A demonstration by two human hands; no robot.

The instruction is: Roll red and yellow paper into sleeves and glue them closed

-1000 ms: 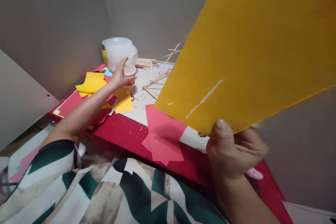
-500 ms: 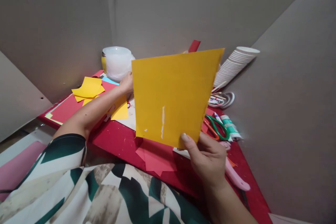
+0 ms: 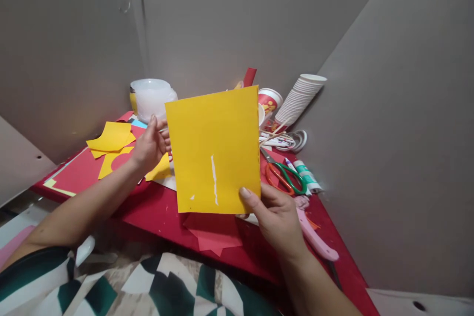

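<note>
A yellow sheet of card (image 3: 207, 143) stands upright before me, with a torn white streak low on its face. My right hand (image 3: 277, 217) pinches its lower right corner, thumb on the near side. Beside the card's left edge is my left hand (image 3: 150, 143), fingers apart and holding nothing that I can see; some fingertips are close to the edge, and I cannot tell whether they touch it. Red paper pieces (image 3: 215, 234) lie on the red tabletop under the card.
Yellow paper pieces (image 3: 111, 137) and red sheets (image 3: 81, 173) lie at left, below a white translucent tub (image 3: 151, 101). At right are green-and-orange scissors (image 3: 285, 177), a glue tube (image 3: 308, 176), a pink-handled tool (image 3: 316, 237) and stacked paper cups (image 3: 299, 98). Grey walls (image 3: 229, 19) enclose the table.
My left hand has come back from near the tub to the card's left side, its fingers now showing. The card has shifted left in view and turned to face me more squarely.
</note>
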